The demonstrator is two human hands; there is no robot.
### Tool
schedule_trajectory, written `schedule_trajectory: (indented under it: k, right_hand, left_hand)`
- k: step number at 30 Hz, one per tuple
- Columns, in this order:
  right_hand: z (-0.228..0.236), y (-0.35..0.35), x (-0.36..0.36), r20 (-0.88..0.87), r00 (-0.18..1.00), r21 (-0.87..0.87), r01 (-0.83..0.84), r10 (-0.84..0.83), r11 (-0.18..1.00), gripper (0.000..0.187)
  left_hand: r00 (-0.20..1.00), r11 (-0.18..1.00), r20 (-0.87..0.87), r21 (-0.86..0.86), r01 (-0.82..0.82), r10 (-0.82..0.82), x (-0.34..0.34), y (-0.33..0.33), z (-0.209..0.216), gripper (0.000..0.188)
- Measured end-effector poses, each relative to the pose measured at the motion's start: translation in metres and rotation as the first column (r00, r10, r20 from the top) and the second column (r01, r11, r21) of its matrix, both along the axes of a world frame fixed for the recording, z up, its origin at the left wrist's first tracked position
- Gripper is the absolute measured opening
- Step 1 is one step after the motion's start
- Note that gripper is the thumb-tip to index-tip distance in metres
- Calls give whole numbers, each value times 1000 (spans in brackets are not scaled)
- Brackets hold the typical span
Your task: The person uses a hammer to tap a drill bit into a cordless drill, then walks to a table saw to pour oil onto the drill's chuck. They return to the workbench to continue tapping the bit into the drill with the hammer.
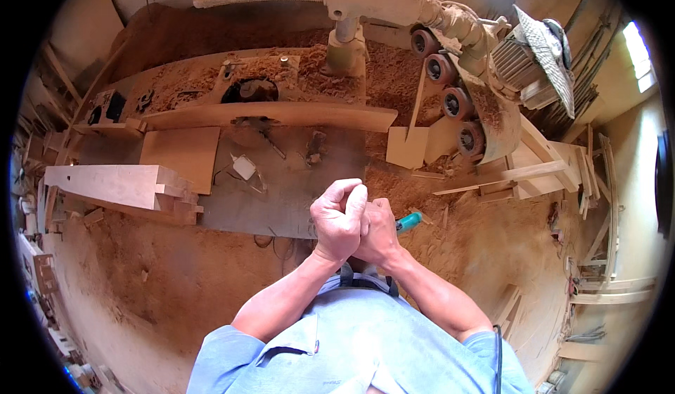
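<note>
Left hand and right hand curled, touching — can't tell if gripping anything. Teal piece beside right hand. Shirt tag — too small to read.

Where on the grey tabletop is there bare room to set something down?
The front strip of the grey tabletop looks free, between the wooden beams on the left, the small white object behind and the left hand on the right. It is crowded nearer the wooden fence; sawdust heaps beyond that.

The cylinder is teal, the shirt pale blue.
</note>
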State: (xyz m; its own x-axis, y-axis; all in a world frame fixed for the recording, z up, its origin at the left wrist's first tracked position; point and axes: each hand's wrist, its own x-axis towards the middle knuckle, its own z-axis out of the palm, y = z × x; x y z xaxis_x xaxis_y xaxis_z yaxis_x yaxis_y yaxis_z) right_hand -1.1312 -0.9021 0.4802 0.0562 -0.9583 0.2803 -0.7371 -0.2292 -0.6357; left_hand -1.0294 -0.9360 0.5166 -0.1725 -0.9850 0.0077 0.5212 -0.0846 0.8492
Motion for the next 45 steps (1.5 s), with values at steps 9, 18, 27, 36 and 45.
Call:
schedule_trajectory:
  k: [9,18,27,36,45]
  right_hand:
    - [73,6,25,480,839,166,-375,257,912,21]
    - [71,-2,81,82,995,-123,59,-49,991,33]
    - [92,-10,86,716,684,204,-393,138,897,38]
    - [71,1,98,288,951,85,-139,109,987,16]
    - [74,-11,85,239,967,5,87,-86,996,18]
  left_hand:
    - [865,822,-29,-328,465,-501,74,-11,61,12]
    - [916,912,-189,-287,294,-355,96,-27,55,17]
    - [218,160,52,-521,838,-975,110,-94,66,27]
    - [618,473,93,-559,681,-780,122,-62,69,56]
    - [678,582,131,-414,700,-723,93,-81,77,72]
